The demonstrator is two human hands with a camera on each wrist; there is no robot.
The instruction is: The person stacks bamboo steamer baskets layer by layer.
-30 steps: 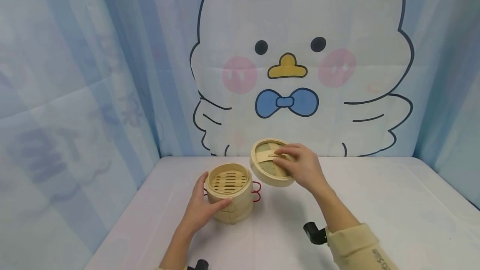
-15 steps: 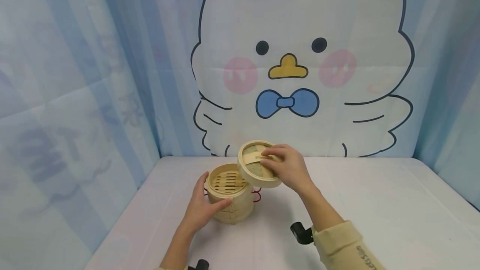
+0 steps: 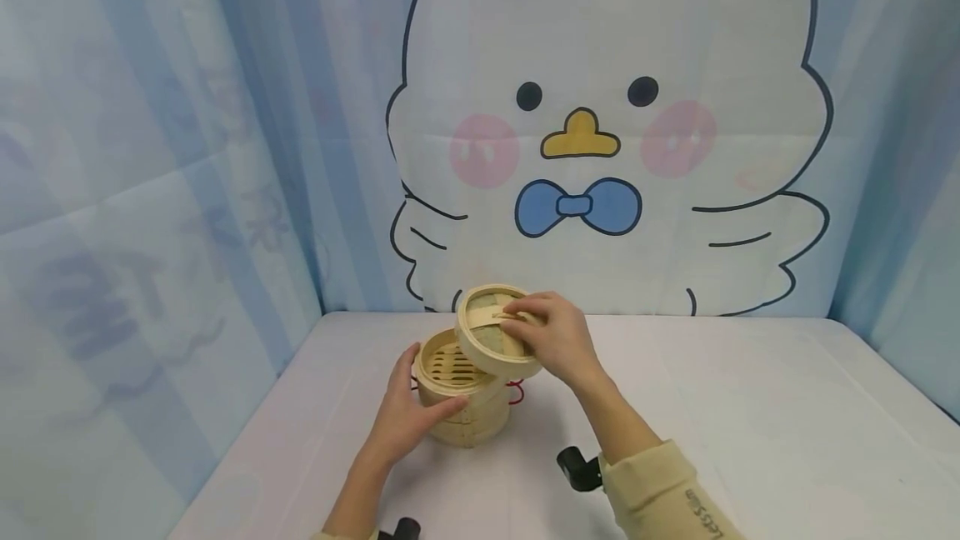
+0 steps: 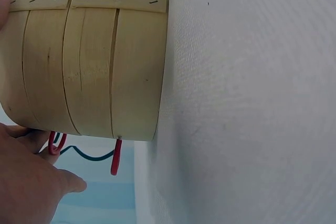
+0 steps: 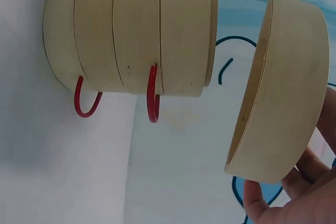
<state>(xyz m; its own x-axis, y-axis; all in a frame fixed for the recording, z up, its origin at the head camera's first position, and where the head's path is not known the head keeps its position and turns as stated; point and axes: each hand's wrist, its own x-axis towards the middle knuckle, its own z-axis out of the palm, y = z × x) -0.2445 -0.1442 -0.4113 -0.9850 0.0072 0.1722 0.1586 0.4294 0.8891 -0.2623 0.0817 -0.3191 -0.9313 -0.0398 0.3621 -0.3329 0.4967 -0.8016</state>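
Note:
A round bamboo steamer (image 3: pixel 471 423) with a slatted rack on top stands upright on the table. My left hand (image 3: pixel 405 417) grips its left side, thumb across the front of the upper rim. Red loop handles (image 5: pixel 152 93) stick out from the steamer's sides. Over its right rim, tilted, hangs the bamboo steamer lid (image 3: pixel 489 347), and my right hand (image 3: pixel 557 337) pinches the strip handle on top between thumb and fingers. In the right wrist view a gap shows between the lid (image 5: pixel 283 93) and the steamer (image 5: pixel 131 30).
The white table (image 3: pixel 750 407) spreads to the right and front of the steamer. A curtain with a cartoon bird (image 3: pixel 585 248) hangs behind its back edge. Black camera mounts (image 3: pixel 579 470) are on both wrists.
My right hand has carried the lid leftward, from beside the steamer to over its right rim. The left hand and steamer have stayed put.

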